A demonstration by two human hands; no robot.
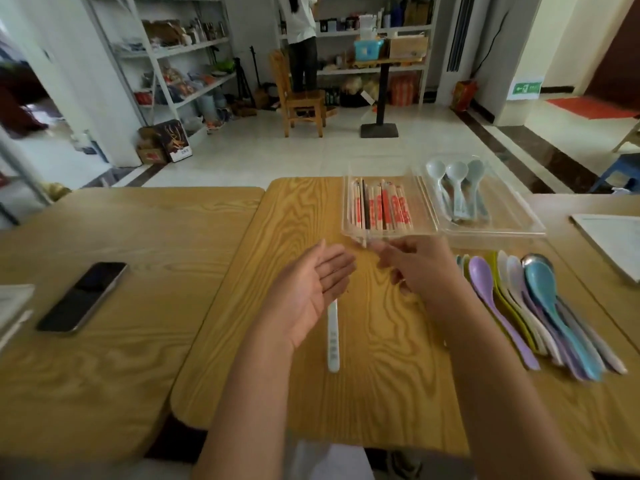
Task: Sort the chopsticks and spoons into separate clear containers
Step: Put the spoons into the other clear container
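The left hand (311,289) is lying open, palm up, fingers straight and close together, over the middle of the light wood-grain table (277,220). Whether it is touching the wood is not clear. A long white flat packet (333,341) with grey print is lying lengthwise on the table beneath it, pointing toward the near edge, and the palm is hiding its far end.

Just beside it, the right hand (419,268) is reaching forward with its fingers curled. It is motion-blurred. A thin pale stick (364,241) is showing at its fingertips, but I cannot tell whether the fingers are pinching it.

That stick is meeting the near rim of a clear rectangular plastic container (347,209) sitting at the table's far edge. Paper-wrapped wooden chopsticks (381,209) with red print are lying side by side in it, with one dark stick among them. Touching its right side, a second clear plastic container (530,227) is holding three pale blue-grey plastic spoons (457,188), bowls toward the far edge.

Along the right edge, a row of loose plastic spoons (485,278) in purple, yellow-green, white and blue is lying overlapped, handles toward the near right corner.

On the neighbouring table (138,220) to the left, a black smartphone (83,296) is lying face up.
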